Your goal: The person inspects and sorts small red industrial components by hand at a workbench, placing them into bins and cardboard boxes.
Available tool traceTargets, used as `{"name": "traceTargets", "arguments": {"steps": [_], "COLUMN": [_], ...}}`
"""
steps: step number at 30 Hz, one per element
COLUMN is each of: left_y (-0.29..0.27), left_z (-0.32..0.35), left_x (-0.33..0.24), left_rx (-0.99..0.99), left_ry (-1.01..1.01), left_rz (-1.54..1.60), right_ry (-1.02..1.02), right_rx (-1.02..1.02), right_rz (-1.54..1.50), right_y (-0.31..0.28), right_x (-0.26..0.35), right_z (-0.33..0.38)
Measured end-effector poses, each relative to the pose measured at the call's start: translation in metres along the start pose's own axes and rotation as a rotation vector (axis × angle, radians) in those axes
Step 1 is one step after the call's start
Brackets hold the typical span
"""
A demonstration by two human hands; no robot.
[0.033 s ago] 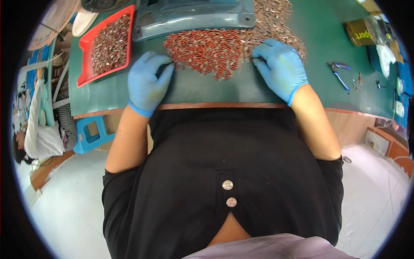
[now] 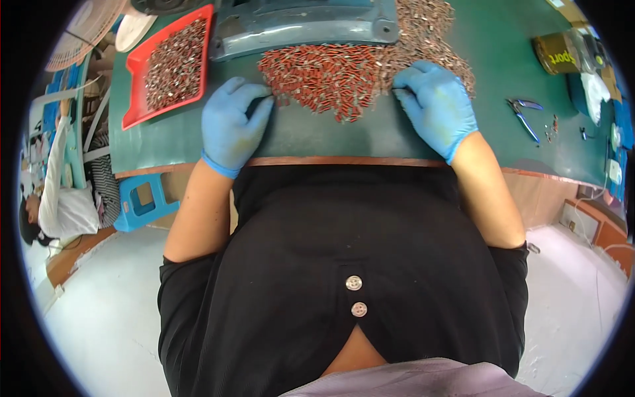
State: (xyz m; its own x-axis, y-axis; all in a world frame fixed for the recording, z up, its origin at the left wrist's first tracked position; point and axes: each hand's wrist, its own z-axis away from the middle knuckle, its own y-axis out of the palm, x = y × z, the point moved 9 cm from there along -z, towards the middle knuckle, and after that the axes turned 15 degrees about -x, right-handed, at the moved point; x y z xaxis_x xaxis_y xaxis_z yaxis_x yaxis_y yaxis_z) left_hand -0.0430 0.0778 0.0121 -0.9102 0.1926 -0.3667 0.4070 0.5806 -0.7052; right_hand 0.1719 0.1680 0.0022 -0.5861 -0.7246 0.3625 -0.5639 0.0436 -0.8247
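Note:
Both my hands wear blue gloves and rest at the table's near side. My left hand [image 2: 235, 122] is at the left edge of a heap of small red and silver parts [image 2: 324, 76]. Its thumb and forefinger tips come together there; anything between them is too small to make out. At the heap's right side, my right hand [image 2: 440, 102] has its fingers bent and thumb near the forefinger. What its tips hold, if anything, cannot be made out. A duller, brownish pile of similar small parts [image 2: 426, 36] spreads behind the right hand.
Behind the heap lies a grey-blue plastic casing [image 2: 304, 30]. A red tray [image 2: 135, 89] of small parts stands at left. Blue-handled pliers [image 2: 524, 120] and a dark jar [image 2: 554, 53] are at right. A blue stool [image 2: 124, 206] and another person [image 2: 66, 215] appear further left.
The whole view shifts slightly, so the table and hands appear a little further right. Against the heap, both hands keep about the same place and pose.

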Motion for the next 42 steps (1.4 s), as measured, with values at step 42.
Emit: {"name": "traceTargets", "arguments": {"steps": [42], "left_y": [0.097], "left_z": [-0.018], "left_x": [-0.100], "left_rx": [0.166], "left_ry": [-0.385], "left_rz": [0.728], "right_ry": [0.508], "right_rx": [-0.278], "right_rz": [-0.603], "right_y": [-0.021], "right_x": [-0.024], "right_z": [0.041]}}
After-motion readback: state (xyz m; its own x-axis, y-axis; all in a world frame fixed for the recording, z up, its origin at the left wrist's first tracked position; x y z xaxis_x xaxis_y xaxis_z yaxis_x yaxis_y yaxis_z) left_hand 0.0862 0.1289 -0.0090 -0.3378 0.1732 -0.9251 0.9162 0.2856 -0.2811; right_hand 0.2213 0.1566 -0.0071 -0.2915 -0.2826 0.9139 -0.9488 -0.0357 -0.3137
